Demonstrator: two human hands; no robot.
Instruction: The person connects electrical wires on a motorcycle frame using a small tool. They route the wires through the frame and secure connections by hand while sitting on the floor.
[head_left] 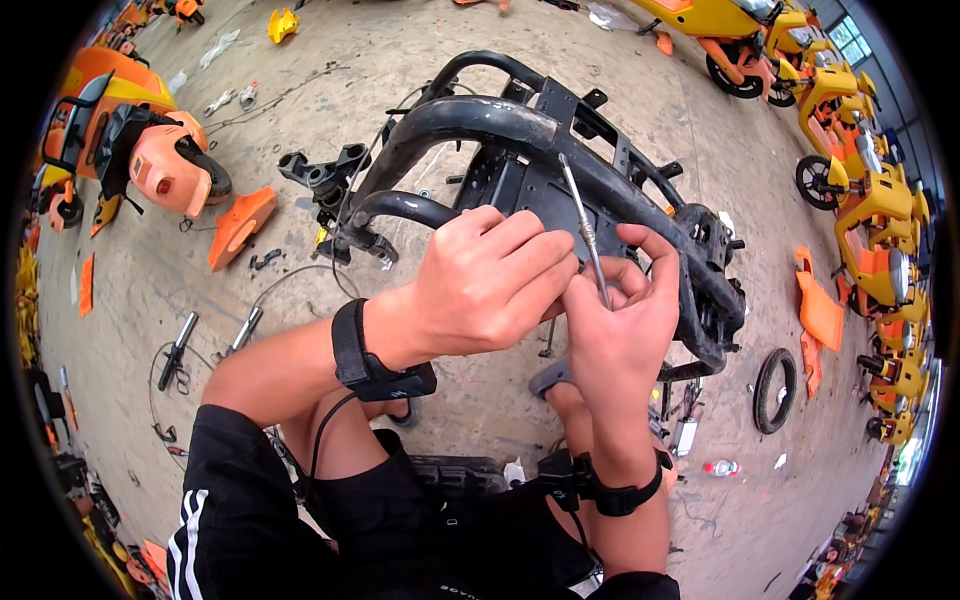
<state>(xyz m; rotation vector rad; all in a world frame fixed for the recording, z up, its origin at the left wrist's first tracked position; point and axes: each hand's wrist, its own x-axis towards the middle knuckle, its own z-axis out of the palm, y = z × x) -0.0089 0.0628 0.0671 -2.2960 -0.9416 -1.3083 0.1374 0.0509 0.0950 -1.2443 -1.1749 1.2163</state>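
Note:
A slim metal rod (585,225) with a ridged middle section stands tilted in my right hand (625,325), pinched between thumb and fingers. Whether it is a stiff cable end or a plain rod is hard to tell. My left hand (490,285) is closed, its fingertips meeting the right thumb near the rod's lower part; what they pinch is hidden. Just beyond both hands lies a black tubular scooter frame (480,115), whose thick bent tube passes behind the rod's upper end.
Forks and clamps (325,175) project at the frame's left. Loose shock absorbers (178,350) and cables lie left on the concrete floor. A small tyre (775,390) and an orange panel (820,310) lie right. Yellow and orange scooters (880,240) line the right side; another (160,160) stands left.

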